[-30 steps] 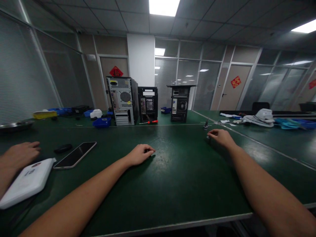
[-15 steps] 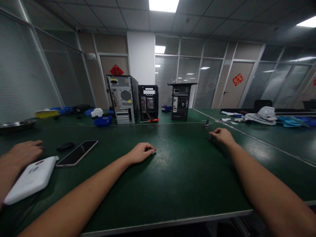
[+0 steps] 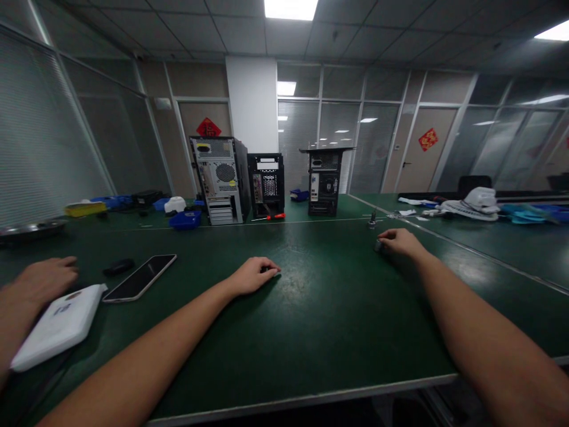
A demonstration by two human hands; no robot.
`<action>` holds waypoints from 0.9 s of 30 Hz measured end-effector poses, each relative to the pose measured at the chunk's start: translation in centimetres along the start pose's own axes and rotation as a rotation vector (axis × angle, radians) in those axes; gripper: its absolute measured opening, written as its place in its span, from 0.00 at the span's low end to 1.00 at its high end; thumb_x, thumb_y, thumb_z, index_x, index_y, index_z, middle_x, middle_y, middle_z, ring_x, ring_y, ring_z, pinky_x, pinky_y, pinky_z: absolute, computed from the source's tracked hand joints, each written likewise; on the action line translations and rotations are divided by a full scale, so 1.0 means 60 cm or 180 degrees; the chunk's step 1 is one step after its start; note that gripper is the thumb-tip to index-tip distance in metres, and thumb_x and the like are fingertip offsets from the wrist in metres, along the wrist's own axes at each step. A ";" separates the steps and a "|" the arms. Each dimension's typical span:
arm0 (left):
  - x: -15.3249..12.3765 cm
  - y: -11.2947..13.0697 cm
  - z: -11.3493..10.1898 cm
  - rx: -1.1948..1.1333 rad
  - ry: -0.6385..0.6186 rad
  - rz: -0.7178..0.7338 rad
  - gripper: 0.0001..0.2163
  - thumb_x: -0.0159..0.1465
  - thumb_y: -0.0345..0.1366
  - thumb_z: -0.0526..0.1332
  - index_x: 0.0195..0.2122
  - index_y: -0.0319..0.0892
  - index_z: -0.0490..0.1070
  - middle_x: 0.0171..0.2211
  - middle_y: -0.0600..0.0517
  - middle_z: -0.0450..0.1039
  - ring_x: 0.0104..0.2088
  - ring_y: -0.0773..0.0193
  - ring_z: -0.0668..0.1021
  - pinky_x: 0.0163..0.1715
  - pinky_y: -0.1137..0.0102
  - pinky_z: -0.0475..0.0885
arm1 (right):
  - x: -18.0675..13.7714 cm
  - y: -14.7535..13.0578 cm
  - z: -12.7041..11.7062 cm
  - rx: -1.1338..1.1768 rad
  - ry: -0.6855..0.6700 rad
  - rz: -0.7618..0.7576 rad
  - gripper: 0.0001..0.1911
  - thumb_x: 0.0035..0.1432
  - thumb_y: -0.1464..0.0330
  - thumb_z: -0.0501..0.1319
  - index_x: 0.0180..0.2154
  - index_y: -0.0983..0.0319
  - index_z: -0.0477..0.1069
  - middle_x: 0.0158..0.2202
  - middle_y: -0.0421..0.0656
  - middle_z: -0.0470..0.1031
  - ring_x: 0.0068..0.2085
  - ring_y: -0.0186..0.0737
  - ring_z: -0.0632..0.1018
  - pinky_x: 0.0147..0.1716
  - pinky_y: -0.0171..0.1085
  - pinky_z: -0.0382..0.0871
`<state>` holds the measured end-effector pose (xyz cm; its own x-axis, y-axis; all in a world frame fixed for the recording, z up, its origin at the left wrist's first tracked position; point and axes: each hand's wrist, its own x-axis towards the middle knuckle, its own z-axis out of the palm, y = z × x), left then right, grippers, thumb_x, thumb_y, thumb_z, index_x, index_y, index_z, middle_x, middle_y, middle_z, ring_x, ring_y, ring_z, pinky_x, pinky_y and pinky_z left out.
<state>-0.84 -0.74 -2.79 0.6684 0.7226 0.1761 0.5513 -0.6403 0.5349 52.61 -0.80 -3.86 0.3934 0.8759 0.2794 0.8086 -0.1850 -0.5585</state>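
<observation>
At your far left, a shallow metal dish point(image 3: 33, 232) is sitting on the green table point(image 3: 311, 332); you cannot make out its contents from here. Another person's hand point(image 3: 47, 279) is resting just beside a flat white case point(image 3: 62, 320). Farther back, a yellow tray point(image 3: 85, 209) is lying near some blue items, with something pale showing at its top. A small black object point(image 3: 118, 267) and a phone point(image 3: 140, 279) are lying next to each other, the phone with its screen dark. Beyond them, a blue bin point(image 3: 182, 223) is holding small items too tiny to identify.

A large computer tower point(image 3: 226, 181) is standing upright with its rear panel facing you. Your left hand point(image 3: 254, 276) is resting on the table with its fingers curled towards the thumb; whether it is gripping anything cannot be told. Behind it, a smaller black case point(image 3: 267, 190) is standing with a red-handled screwdriver point(image 3: 279, 216) lying at its foot. Another blue bin point(image 3: 299, 194) is sitting farther back, its contents unclear, and left of a black tower point(image 3: 323, 187) that is bearing a flat dark panel.

A small upright metal object point(image 3: 372, 220) is standing just beyond your right hand point(image 3: 398, 243), whose thumb and fingertips are pinching a small metal piece point(image 3: 378, 245) at the table's right side. Farther right, a white cap point(image 3: 478, 204) is lying near teal items point(image 3: 518, 213).
</observation>
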 end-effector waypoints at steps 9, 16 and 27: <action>-0.002 0.005 -0.003 -0.0027 -0.0030 -0.0018 0.16 0.67 0.45 0.57 0.48 0.43 0.79 0.48 0.49 0.79 0.48 0.56 0.78 0.48 0.67 0.70 | -0.026 -0.018 0.014 -0.0112 -0.0276 -0.0470 0.25 0.51 0.58 0.69 0.51 0.58 0.78 0.45 0.46 0.81 0.46 0.49 0.80 0.49 0.42 0.72; -0.005 0.009 -0.005 -0.0052 -0.0016 -0.0001 0.16 0.67 0.44 0.58 0.47 0.42 0.80 0.47 0.48 0.79 0.47 0.57 0.79 0.46 0.68 0.71 | -0.050 -0.061 0.029 -0.0477 -0.0207 -0.0962 0.27 0.60 0.65 0.63 0.60 0.59 0.71 0.52 0.49 0.77 0.51 0.50 0.77 0.55 0.45 0.68; -0.005 0.033 0.010 -0.0041 0.0213 0.0160 0.19 0.69 0.48 0.55 0.44 0.40 0.79 0.39 0.49 0.79 0.38 0.59 0.77 0.39 0.69 0.68 | -0.214 -0.355 0.105 -0.0408 -0.0800 -0.3248 0.26 0.66 0.66 0.56 0.65 0.57 0.64 0.51 0.49 0.71 0.48 0.44 0.76 0.50 0.42 0.70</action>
<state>0.34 -2.39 -2.29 0.6599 0.7058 0.2578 0.5111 -0.6731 0.5345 27.58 -5.31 -0.47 -0.5885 0.7072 0.3919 0.7508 0.6578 -0.0595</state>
